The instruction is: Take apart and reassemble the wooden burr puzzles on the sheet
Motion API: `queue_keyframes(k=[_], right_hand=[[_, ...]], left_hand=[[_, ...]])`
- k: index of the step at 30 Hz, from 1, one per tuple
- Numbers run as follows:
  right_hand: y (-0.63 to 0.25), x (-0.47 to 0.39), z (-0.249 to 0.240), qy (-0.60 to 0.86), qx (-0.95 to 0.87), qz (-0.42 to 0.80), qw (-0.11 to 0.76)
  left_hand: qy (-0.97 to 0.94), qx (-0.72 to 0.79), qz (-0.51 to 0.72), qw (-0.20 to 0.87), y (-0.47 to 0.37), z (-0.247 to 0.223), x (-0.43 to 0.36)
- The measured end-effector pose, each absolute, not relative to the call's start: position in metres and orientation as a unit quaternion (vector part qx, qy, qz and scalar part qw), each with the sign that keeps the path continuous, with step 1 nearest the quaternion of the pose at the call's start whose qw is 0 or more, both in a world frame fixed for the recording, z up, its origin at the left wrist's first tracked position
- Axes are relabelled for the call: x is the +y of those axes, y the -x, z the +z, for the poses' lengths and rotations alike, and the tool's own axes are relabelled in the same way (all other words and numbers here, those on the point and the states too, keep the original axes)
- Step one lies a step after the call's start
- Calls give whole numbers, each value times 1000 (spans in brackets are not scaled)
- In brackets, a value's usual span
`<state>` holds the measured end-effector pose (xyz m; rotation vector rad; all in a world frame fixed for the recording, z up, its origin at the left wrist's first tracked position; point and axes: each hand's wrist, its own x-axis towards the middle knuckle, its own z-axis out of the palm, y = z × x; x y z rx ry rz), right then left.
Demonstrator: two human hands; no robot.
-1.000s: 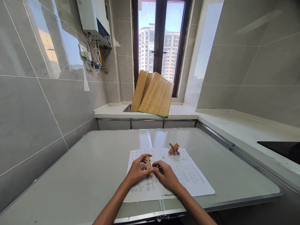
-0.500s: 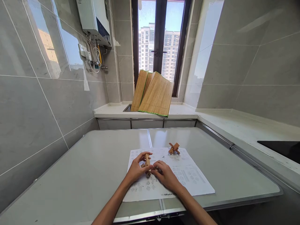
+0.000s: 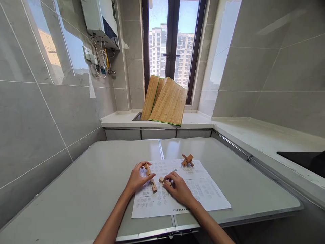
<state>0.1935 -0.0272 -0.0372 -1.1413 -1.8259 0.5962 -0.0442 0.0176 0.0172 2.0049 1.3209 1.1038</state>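
Note:
Over the left part of a printed paper sheet (image 3: 188, 203), my left hand (image 3: 136, 179) grips a notched wooden puzzle piece (image 3: 147, 169) between thumb and fingers. Just below it, touching or nearly so, is another notched wooden piece (image 3: 153, 186); I cannot tell whether the two are joined. My right hand (image 3: 179, 188) pinches a shorter notched wooden piece (image 3: 161, 180), its right end partly hidden by the fingers. A gap separates the pieces at the two hands. Farther back, an assembled cross-shaped wooden puzzle (image 3: 188, 160) sits on the sheet's far edge.
The sheet lies on a pale folding table (image 3: 101, 189) with a centre seam. Behind it, a bamboo mat (image 3: 169, 101) leans on the white counter (image 3: 195, 119) before the window. A black hob (image 3: 299, 159) lies on the right counter. A water heater (image 3: 100, 20) hangs at left.
My hands were together around the wooden pieces. Now my left hand has moved left with its piece, and the right hand's piece is apart from it.

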Motion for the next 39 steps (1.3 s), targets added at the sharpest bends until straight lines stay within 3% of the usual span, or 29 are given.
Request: queue_keyframes(k=[21,34,39], right_hand=[[-192,-35,-27,382,-763,308,421],[-190,-34,-26,372,-750,334,434],[-192,-31,-31,411,-716,332,456]], left_hand=[[-855,400,266,197,58,2,5],[-860,385,269,200,40,-1,-2],[-828,450,301,147,49,-6,10]])
